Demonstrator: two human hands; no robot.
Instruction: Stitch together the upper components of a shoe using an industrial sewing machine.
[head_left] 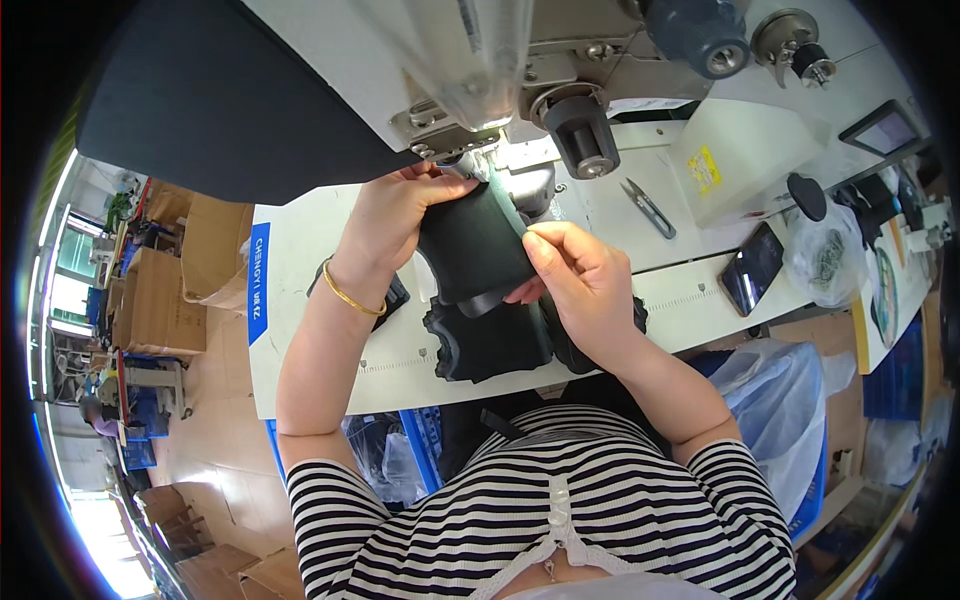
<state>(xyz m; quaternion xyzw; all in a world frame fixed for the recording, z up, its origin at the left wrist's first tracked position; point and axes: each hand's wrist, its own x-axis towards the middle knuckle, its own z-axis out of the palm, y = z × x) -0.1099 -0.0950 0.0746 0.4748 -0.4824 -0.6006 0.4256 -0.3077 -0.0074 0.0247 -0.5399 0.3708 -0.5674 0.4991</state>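
Both my hands hold a black fabric piece (475, 245) under the lit needle area of a sewing machine (470, 140). My left hand (405, 205) pinches its upper left edge between thumb and fingers, close to the presser area. Lower down on the right edge, my right hand (580, 275) grips the same piece between thumb and forefinger. A greenish-grey strip runs along that right edge. Below, on the white table (330, 375), more black cut pieces (490, 345) with notched edges lie in a pile, partly covered by my right hand.
Thread snips (650, 210) and a black phone (752, 268) lie to the right on the table. Beside the phone sits a clear plastic bag (828, 255). Blue crates with plastic bags (770, 400) stand below the table edge. Cardboard boxes (165, 300) are on the left.
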